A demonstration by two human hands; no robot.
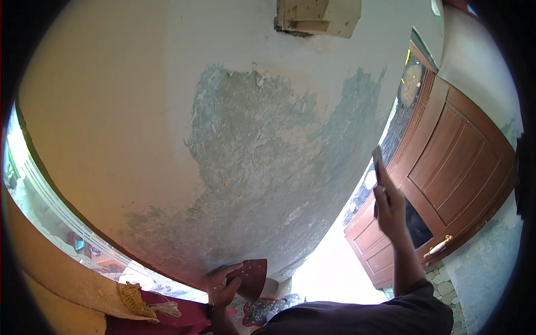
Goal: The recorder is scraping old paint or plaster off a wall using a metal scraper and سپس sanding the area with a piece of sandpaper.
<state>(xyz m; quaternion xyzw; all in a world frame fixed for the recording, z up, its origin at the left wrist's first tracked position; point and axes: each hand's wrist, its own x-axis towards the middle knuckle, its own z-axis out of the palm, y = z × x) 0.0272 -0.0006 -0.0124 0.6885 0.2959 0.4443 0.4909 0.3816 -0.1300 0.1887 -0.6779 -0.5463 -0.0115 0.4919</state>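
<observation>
At the right, my right hand (389, 209) is raised and closed around the handle of a flat-bladed scraper (379, 161), its blade pointing up in front of the doorway. Low in the middle, my left hand (223, 286) grips a reddish-brown, curved, tub-like piece (252, 279) with pale specks on it; its inside does not show. Before me stands a cream wall (111, 123) with a large rough grey-green patch (251, 145), where the paint is flaked off or coated over. The left hand is close to the wall's lower part, and the scraper is apart from the wall.
A brown panelled door (452, 156) with a gold-coloured handle (439, 245) stands ajar at the right, beside a bright doorway. A beige box (321, 17) is fixed high on the wall. At lower left, a yellow cloth (134, 300) lies on a ledge by a bright window opening.
</observation>
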